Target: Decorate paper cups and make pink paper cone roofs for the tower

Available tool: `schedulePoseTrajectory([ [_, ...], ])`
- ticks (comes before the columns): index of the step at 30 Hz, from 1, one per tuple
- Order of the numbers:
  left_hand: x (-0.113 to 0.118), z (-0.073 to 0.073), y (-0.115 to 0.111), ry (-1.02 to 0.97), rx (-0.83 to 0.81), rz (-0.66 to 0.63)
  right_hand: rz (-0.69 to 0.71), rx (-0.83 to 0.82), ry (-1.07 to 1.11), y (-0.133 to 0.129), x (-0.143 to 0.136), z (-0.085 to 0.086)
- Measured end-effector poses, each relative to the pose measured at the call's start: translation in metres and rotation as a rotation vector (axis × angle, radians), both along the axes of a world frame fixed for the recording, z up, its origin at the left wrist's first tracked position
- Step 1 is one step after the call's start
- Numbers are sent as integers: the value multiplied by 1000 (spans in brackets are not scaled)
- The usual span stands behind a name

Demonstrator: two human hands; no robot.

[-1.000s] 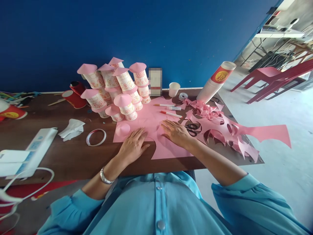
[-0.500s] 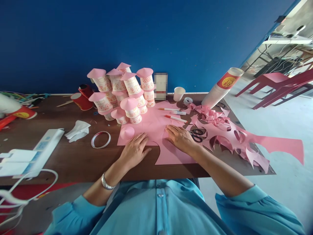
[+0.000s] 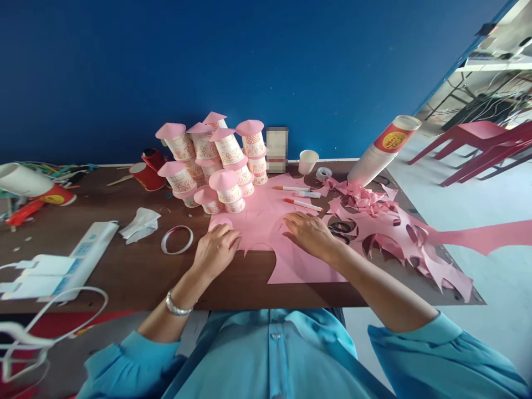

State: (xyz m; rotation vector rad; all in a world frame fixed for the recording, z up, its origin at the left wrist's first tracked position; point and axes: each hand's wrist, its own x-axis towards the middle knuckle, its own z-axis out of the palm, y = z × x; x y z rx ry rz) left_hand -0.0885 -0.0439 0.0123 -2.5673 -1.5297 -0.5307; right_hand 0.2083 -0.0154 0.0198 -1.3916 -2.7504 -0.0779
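Note:
My left hand (image 3: 216,252) lies over the lower part of a small pink paper cone (image 3: 221,221). Its fingers are bent and close together on the cone, and the fingertips' exact hold is partly hidden. My right hand (image 3: 310,235) rests palm down on the large pink paper sheet (image 3: 286,263), fingers stretched forward and slightly bent. Beyond the left hand stand stacked paper-cup towers (image 3: 226,191) with red drawings and pink cone roofs. Black-handled scissors (image 3: 341,228) lie to the right of my right hand, partly under pink scraps. Several markers (image 3: 302,205) lie on the sheet.
Cut pink scraps (image 3: 399,227) cover the right side and hang past the table edge. A leaning cup stack (image 3: 380,149), a single white cup (image 3: 308,162), and a tape roll (image 3: 177,240) stand about. A power strip (image 3: 89,252) and crumpled tissue (image 3: 141,224) lie left.
My left hand has moved left and slightly back onto the small cone, its fingers now more bent. The right hand stays on the sheet. The whole view has shifted slightly.

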Motion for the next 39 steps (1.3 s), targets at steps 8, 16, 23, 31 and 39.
schedulePoseTrajectory([
  [8,-40,12,-9,18,4,218,80,-5,107,8,-16,-22],
  [16,-101,-5,-43,117,-34,488,112,37,157,5,-11,-31],
  [23,-84,8,-51,138,9,408,70,24,239,4,-8,-30],
  [31,-47,26,-51,115,102,207,-59,42,210,8,4,-8],
  [39,-89,-3,-39,183,-67,376,-213,-102,-7,23,32,23],
])
